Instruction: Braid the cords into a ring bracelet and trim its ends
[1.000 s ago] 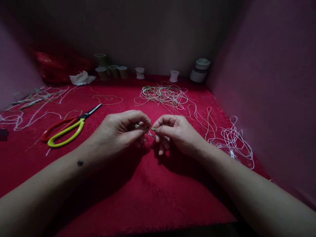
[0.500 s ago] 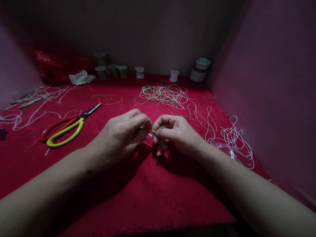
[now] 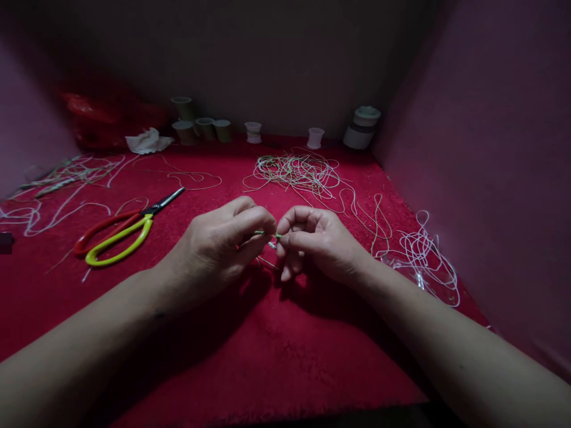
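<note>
Near the middle of the view, a small green knotted cord [image 3: 278, 236] spans the narrow gap between my two hands. My left hand [image 3: 227, 238] is closed on one part of it, with more green cord showing between thumb and fingers. The fingertips of my right hand [image 3: 312, 238] pinch the knotted part, while its lower fingers curl loosely beneath. A short white end and a thin brownish strand hang just under the fingertips. Most of the cord is hidden by my fingers.
Scissors [image 3: 120, 238] with red and yellow handles lie left on the red cloth [image 3: 285, 356]. Tangled thread [image 3: 298, 172] lies beyond my hands, white cord [image 3: 428, 255] at right, more cords [image 3: 75, 178] at far left. Spools [image 3: 205, 129], tissue [image 3: 148, 141] and a jar [image 3: 362, 128] line the back.
Both hands keep their grip in almost the same place. Slightly more of the green knotted cord shows between the fingertips.
</note>
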Motion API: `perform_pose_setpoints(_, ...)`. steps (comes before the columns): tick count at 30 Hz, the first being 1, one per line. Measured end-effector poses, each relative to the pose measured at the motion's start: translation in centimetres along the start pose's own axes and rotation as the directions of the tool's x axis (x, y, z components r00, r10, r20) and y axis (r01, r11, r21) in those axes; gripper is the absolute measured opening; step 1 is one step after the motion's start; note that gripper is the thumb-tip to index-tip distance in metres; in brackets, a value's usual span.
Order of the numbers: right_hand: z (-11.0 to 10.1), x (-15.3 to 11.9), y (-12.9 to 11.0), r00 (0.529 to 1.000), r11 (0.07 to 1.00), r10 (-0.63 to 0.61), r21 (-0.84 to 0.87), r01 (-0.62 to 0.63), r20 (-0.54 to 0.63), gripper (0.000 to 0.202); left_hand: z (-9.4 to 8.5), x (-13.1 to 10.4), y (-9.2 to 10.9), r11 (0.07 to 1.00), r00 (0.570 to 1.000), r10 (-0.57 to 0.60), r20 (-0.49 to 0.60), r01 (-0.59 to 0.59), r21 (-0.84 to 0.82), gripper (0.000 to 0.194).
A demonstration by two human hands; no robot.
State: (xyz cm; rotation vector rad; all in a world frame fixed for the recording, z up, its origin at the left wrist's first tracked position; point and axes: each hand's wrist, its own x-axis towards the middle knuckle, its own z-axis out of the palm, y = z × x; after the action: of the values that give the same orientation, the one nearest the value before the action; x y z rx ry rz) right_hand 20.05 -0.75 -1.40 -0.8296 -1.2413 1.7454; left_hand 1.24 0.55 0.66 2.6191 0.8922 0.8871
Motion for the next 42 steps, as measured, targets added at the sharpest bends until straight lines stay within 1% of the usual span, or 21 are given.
perform_pose_setpoints(5,-0.1,0.0,0.1,1.0,1.0,-0.007,0.025,0.007,0.013,0.012,0.2,0.1,-0.2,0.996,0.999,0.039,0.002,-0.039,0.08,0.008)
perform_pose_setpoints(10,-0.3,0.0,0.1,0.999,0.998,0.008,0.055,-0.01,0.033,0.01,0.3,-0.3,-0.1,0.98,0.999,0.046,0.012,-0.048,0.191,0.01)
perform_pose_setpoints(13,-0.3,0.0,0.2,0.999,0.997,0.006,0.075,-0.009,0.038,0.011,0.4,-0.5,-0.2,0.973,0.999,0.041,0.02,-0.045,0.225,0.009)
perform_pose_setpoints(16,-0.3,0.0,0.2,0.999,0.997,0.004,0.081,-0.007,0.033,0.012,0.4,-0.5,-0.2,0.977,0.999,0.048,0.024,-0.052,0.207,0.008)
perform_pose_setpoints(19,-0.2,0.1,0.3,1.0,0.997,-0.002,0.073,0.0,0.017,0.013,0.0,-0.1,0.0,0.993,0.999,0.039,0.033,-0.042,0.108,0.012)
perform_pose_setpoints(23,-0.1,0.2,0.4,1.0,0.998,-0.016,0.058,0.015,0.01,0.015,-0.5,0.6,0.3,0.997,0.994,-0.066,0.083,0.068,-0.025,0.012)
perform_pose_setpoints(26,-0.1,0.2,0.4,1.0,0.998,-0.013,0.057,0.012,0.007,0.015,-0.7,0.8,0.4,0.959,0.97,-0.201,0.135,0.223,-0.173,0.008)
perform_pose_setpoints(27,0.0,0.1,0.4,1.0,0.998,-0.015,0.056,0.015,0.007,0.015,-0.7,0.9,0.5,0.927,0.953,-0.253,0.169,0.289,-0.238,0.007)
perform_pose_setpoints(29,0.0,0.1,0.3,1.0,0.998,-0.02,0.055,0.02,0.006,0.015,-0.8,0.9,0.4,0.834,0.904,-0.336,0.264,0.415,-0.362,0.004)
perform_pose_setpoints(32,0.1,0.1,0.3,1.0,0.998,-0.019,0.056,0.019,0.007,0.015,-0.9,0.9,0.4,0.685,0.839,-0.385,0.384,0.539,-0.49,0.002)
perform_pose_setpoints(34,0.2,0.1,0.3,1.0,0.998,-0.016,0.056,0.015,0.013,0.015,-1.0,1.0,0.4,0.608,0.808,-0.403,0.429,0.587,-0.534,0.002)
perform_pose_setpoints(36,0.2,0.1,0.3,1.0,0.998,-0.014,0.055,0.013,0.014,0.015,-1.0,1.1,0.4,0.564,0.79,-0.411,0.455,0.613,-0.554,0.002)
perform_pose_setpoints(39,0.2,0.1,0.2,1.0,0.999,-0.009,0.05,0.008,0.01,0.016,-1.0,1.2,0.4,0.547,0.778,-0.413,0.474,0.627,-0.555,0.002)
perform_pose_setpoints(42,0.3,0.1,0.2,1.0,0.999,-0.008,0.049,0.009,-0.003,0.016,-0.9,1.0,0.2,0.559,0.777,-0.407,0.481,0.628,-0.541,0.002)
